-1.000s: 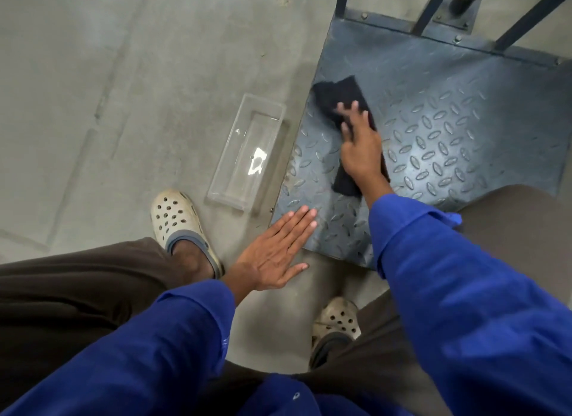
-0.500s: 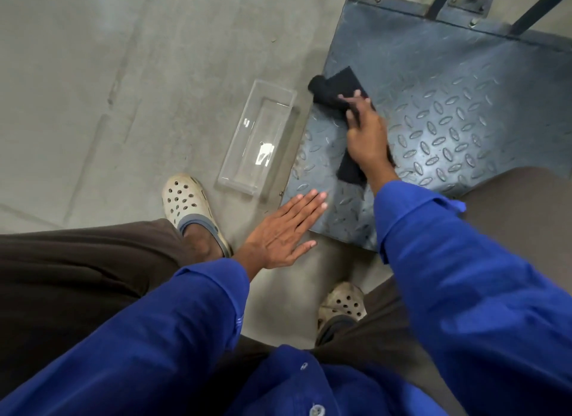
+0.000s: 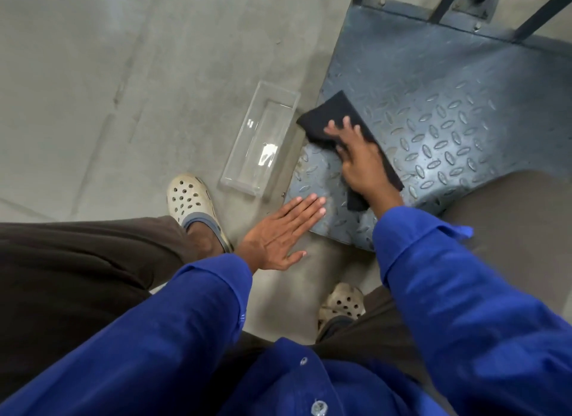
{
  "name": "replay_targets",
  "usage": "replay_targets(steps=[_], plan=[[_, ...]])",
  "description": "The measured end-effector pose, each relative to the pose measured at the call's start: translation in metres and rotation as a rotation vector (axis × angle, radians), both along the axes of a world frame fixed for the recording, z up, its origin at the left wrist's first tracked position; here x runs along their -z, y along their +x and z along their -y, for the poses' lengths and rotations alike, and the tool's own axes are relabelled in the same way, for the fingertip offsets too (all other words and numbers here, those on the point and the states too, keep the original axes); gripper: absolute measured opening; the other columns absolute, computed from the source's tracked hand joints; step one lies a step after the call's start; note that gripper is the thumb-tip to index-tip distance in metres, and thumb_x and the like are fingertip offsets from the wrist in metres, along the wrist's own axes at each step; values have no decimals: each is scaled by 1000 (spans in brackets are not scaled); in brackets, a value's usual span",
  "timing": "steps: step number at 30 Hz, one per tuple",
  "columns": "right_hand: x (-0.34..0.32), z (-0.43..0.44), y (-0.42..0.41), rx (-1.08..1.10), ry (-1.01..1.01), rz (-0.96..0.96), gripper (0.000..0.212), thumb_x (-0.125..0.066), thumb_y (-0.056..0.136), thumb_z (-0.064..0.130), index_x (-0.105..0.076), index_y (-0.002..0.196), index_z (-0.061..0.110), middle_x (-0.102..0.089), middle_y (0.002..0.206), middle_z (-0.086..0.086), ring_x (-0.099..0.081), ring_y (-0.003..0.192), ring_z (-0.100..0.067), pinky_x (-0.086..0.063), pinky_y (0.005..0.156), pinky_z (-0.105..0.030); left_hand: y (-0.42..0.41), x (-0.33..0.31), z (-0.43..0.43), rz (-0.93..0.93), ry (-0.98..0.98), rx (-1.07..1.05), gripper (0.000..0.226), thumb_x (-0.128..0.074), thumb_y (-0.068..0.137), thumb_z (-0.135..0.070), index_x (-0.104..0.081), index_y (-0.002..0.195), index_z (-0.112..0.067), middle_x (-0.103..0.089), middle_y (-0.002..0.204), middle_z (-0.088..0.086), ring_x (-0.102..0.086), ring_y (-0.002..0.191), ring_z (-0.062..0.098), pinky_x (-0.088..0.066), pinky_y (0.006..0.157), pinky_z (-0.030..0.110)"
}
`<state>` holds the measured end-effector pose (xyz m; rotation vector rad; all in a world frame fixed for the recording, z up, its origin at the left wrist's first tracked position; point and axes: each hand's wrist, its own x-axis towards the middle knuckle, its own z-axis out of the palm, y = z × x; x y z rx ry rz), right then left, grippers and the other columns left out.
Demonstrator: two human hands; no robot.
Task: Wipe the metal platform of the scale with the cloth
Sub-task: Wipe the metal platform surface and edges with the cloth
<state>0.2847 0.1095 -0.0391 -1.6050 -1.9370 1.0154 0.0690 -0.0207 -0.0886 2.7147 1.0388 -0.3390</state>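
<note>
The scale's metal platform (image 3: 439, 87) is a grey-blue tread plate lying on the floor at the upper right. A black cloth (image 3: 332, 115) lies flat near the platform's left edge, one corner reaching just over that edge. My right hand (image 3: 359, 158) presses down on the cloth with fingers spread. My left hand (image 3: 278, 236) is flat and open, its fingertips resting on the platform's near left corner and its palm over the floor. It holds nothing.
A clear plastic tray (image 3: 263, 143) lies on the concrete floor right beside the platform's left edge. Dark metal bars (image 3: 445, 0) rise from the platform's far side. My feet in perforated clogs (image 3: 188, 199) stand near the front corner.
My right hand has slid the cloth leftward and toward me, to the platform's left edge, and the cloth now lies flatter. My left hand stays at the near corner.
</note>
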Motion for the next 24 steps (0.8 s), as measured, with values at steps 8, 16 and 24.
replay_targets(steps=[8, 16, 24], plan=[[-6, -23, 5, 63, -9, -139, 39, -51, 103, 1, -72, 129, 21, -72, 131, 8, -63, 127, -9, -45, 110, -18, -45, -15, -37, -76, -87, 312, 117, -60, 91, -53, 16, 170, -10, 25, 177, 13, 20, 166, 28, 1, 136, 47], [8, 21, 18, 8, -117, -109, 41, -51, 103, -3, -72, 129, 22, -74, 132, 3, -61, 133, -13, -42, 116, -22, -53, -22, -67, 170, -130, 182, 81, -54, 105, -37, -15, 172, -13, -5, 181, 9, -2, 168, 28, -12, 135, 55], [0, -7, 47, 421, 11, 34, 47, -46, 105, 3, -60, 146, 20, -64, 146, -9, -55, 140, -29, -39, 114, -23, 2, -12, -56, 243, -41, -122, 84, -50, 106, -41, -10, 172, -9, 1, 181, 15, 5, 168, 32, -10, 135, 54]])
